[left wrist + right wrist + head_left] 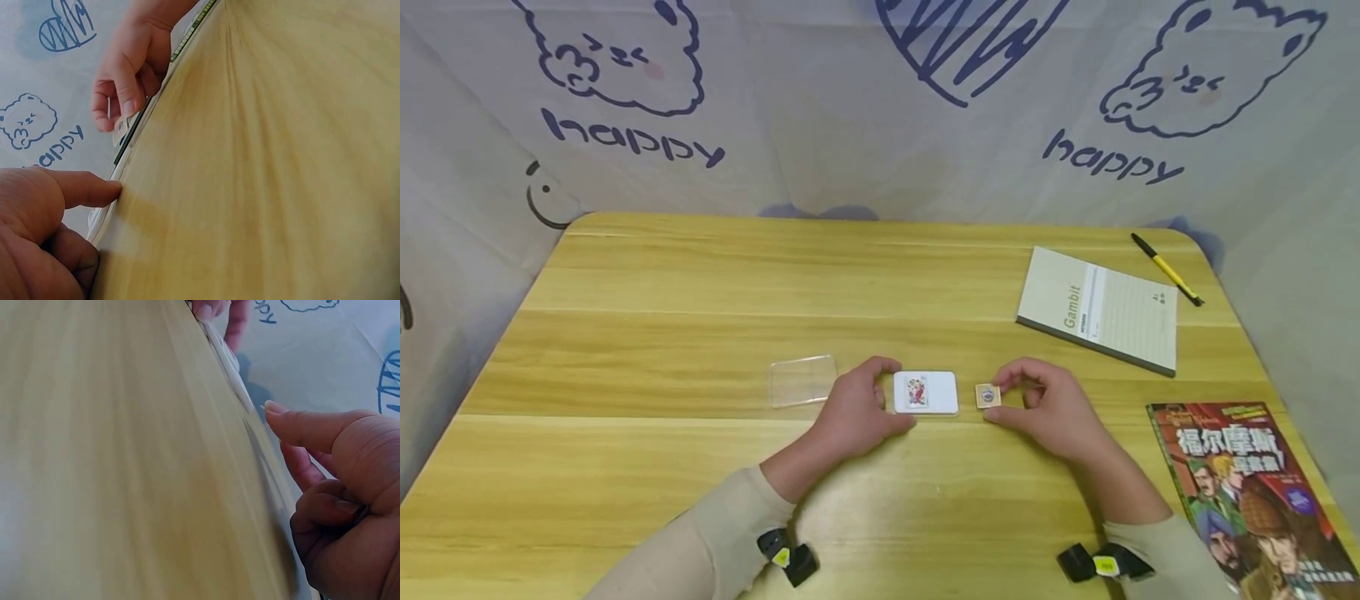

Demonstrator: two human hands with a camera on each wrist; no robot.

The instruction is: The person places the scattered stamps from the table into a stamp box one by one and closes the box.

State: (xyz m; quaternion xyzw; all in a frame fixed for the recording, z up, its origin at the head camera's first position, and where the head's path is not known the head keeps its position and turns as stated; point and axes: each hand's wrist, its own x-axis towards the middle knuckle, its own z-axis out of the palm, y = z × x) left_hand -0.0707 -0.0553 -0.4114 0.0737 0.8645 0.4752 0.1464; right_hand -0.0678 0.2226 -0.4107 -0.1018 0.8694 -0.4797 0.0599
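A small white rectangular case (pixel 942 393) lies flat on the wooden table, with a small colourful picture piece (pixel 917 391) on its left part. My left hand (pixel 859 408) holds the case at its left end, thumb on the near side and forefinger on the far side. To the right of the case and apart from it, my right hand (pixel 1056 410) pinches a small square tile (pixel 987 396) with a round design, between thumb and forefinger. A clear plastic lid (pixel 801 382) lies left of the case, partly behind the left hand.
At the back right are a Gambit notebook (pixel 1097 308) and a yellow-and-black pen (pixel 1167 268). An illustrated book (pixel 1255 492) lies at the right, beside my right forearm. A white cloth with drawings hangs behind the table (pixel 700 275).
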